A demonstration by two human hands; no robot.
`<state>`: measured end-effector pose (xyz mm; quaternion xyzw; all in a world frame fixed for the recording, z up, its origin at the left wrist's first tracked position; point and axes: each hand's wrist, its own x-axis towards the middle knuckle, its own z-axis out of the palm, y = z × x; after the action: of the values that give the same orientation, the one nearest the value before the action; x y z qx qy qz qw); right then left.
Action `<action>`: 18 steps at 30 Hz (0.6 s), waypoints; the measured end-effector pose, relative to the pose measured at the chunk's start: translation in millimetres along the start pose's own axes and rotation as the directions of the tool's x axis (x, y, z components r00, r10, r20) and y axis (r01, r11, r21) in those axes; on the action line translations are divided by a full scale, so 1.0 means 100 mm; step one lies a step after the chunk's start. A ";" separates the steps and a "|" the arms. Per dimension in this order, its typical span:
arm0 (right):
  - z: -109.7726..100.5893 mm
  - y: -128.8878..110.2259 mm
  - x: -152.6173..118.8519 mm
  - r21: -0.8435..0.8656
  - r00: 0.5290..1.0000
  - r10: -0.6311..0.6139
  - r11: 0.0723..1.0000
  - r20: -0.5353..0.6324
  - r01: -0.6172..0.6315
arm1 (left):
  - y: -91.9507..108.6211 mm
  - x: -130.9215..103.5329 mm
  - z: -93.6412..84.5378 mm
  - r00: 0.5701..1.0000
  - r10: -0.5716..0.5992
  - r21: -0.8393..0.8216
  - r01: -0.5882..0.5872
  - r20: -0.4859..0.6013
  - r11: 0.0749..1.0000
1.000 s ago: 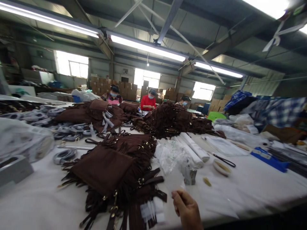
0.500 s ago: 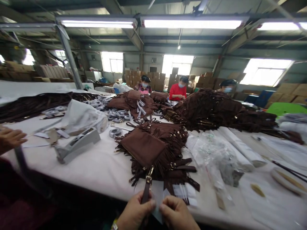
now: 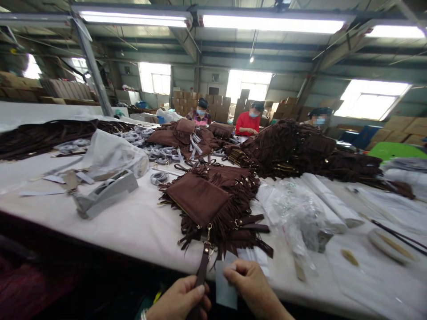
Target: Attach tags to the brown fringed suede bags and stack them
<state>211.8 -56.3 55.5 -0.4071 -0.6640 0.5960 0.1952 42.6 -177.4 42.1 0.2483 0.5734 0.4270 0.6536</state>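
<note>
Head view: hands (image 3: 251,284) pinch a flat brown strap (image 3: 203,266) and thin rectangular sheet (image 3: 224,291).

Found nothing legible anywhere — made out only faint greenish print (image 3: 291,185) on the clear plastic wrap (image 3: 296,206), too small and blurred to read; could read no label, brand, number or sign.

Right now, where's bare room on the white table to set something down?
White tabletop between the long grey tape dispenser and the near stack of brown fringed bags, from front edge to small grey coil. Crowded: tall brown fringed heap behind the stack; crumpled clear plastic and long white rolls right of the stack.
</note>
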 end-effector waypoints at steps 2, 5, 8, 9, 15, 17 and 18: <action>-0.01 0.07 -0.11 -0.057 1.000 0.009 0.998 -0.016 -0.010 | 0.03 -0.09 -0.08 0.995 -0.010 0.035 0.006 0.095 0.999; 0.04 0.18 -0.24 -0.078 1.000 0.008 0.997 -0.012 -0.009 | 0.18 -0.16 -0.16 0.977 0.041 0.033 -0.048 0.207 0.998; 0.15 0.24 -0.32 -0.066 0.999 0.036 0.997 0.007 -0.036 | 0.39 -0.17 -0.16 0.971 0.075 -0.048 -0.066 0.226 0.997; 0.18 0.24 -0.34 -0.069 0.999 0.045 0.997 0.015 -0.044 | 0.46 -0.16 -0.13 0.974 0.081 -0.057 -0.070 0.212 0.996; 0.28 0.17 -0.39 -0.156 0.999 0.049 0.986 -0.015 -0.051 | 0.59 -0.08 0.16 0.990 0.142 -0.118 -0.143 -0.018 0.983; 0.28 0.17 -0.40 -0.167 0.999 0.036 0.985 -0.020 -0.039 | 0.55 -0.07 0.24 0.983 0.169 -0.103 -0.176 -0.073 0.979; 0.28 0.17 -0.40 -0.164 0.999 0.031 0.986 -0.018 -0.034 | 0.53 -0.06 0.26 0.979 0.180 -0.082 -0.188 -0.097 0.979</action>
<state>220.2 -105.5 42.3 -0.4372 -0.7027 0.5391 0.1564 53.6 -151.5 94.2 0.2512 0.5566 0.5220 0.5954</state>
